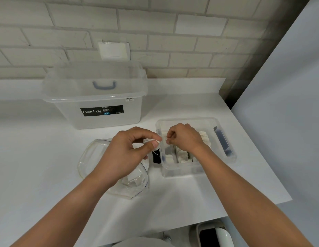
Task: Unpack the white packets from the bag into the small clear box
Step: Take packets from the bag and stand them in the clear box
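In the middle of the frame, the left hand (126, 154) pinches a small white packet (155, 144) between thumb and finger. The packet looks soft and a bit crumpled, with a thin white string hanging down. It sits just at the left edge of the small clear box (181, 171), above the clear bag (91, 157) lying on the white table (48, 175). The right hand (185, 138) is over the box with its fingers curled tight. I cannot tell if it holds anything. More white packets (183, 158) stand in rows inside the box. A big clear box (94, 104) with a lid stands at the upper left.
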Demonstrator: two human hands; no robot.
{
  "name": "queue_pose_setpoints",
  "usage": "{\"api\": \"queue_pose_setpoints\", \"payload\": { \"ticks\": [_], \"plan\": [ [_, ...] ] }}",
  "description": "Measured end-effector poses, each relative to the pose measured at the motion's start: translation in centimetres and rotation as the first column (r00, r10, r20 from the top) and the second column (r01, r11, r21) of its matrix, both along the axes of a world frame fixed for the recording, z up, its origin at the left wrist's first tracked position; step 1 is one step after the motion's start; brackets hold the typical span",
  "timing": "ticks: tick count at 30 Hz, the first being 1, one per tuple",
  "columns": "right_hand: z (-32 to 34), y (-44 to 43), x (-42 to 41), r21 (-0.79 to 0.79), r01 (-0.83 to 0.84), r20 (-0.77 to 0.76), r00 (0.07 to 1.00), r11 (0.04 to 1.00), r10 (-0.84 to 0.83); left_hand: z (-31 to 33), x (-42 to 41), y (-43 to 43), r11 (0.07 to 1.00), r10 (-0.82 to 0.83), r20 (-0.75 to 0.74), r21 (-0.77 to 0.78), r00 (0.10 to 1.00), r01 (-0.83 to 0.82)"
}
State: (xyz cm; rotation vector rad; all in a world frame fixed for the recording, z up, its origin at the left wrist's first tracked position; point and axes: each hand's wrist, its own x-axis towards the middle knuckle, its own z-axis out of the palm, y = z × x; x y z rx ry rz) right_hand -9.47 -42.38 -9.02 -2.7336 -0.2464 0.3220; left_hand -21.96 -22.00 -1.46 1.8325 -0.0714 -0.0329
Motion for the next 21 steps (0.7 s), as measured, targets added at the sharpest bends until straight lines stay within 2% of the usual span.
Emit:
{"api": "queue_pose_setpoints", "payload": {
  "ticks": [2,4,5,7,8,9,11,12,14,17,21],
  "plan": [
    [0.8,-0.6,-0.6,0.008,0.026,0.048,0.998,1.0,-0.026,0.1,0.2,-0.1,0.999,0.034,0.027,0.011,0.999,-0.035],
    [2.3,-1.4,-1.9,0.196,0.098,0.101,0.988,0.976,-0.119,0.2,0.5,-0.3,0.994,0.099,0.031,-0.052,0.995,-0.098],
    [3.4,-1.7,-2.9,0.365,0.142,0.07,0.981,0.92,-0.179,0.2,0.6,-0.5,0.984,0.134,0.015,-0.12,0.991,-0.131],
    [5.8,-2.2,-5.5,0.697,0.209,-0.13,0.978,0.685,-0.166,0.3,0.7,-1.0,0.948,0.181,-0.032,-0.261,0.983,-0.183],
    [6.8,-2.4,-6.8,0.789,0.224,-0.211,0.973,0.572,-0.09,0.3,0.7,-1.3,0.927,0.195,-0.057,-0.316,0.979,-0.203],
    [7.5,-2.5,-8.0,0.831,0.228,-0.254,0.967,0.507,-0.018,0.3,0.8,-1.6,0.903,0.204,-0.083,-0.367,0.975,-0.221],
    [8.4,-2.3,-10.1,0.854,0.221,-0.273,0.961,0.471,0.043,0.1,0.8,-2.3,0.844,0.197,-0.151,-0.477,0.969,-0.246],
    [8.6,-2.0,-10.8,0.855,0.225,-0.264,0.964,0.468,0.019,0.0,0.8,-2.7,0.806,0.179,-0.187,-0.535,0.966,-0.253],
    [9.0,-1.4,-11.9,0.874,0.253,-0.236,0.967,0.414,-0.093,-0.3,0.5,-3.5,0.747,0.135,-0.228,-0.615,0.964,-0.251],
    [9.7,-1.1,-12.5,0.902,0.268,-0.197,0.953,0.339,-0.229,-0.8,0.0,-4.6,0.721,0.068,-0.249,-0.657,0.966,-0.22],
    [10.1,-1.6,-12.1,0.888,0.237,-0.13,0.952,0.394,-0.277,-1.8,-0.5,-5.7,0.739,0.048,-0.249,-0.643,0.967,-0.202]
  ]
}}
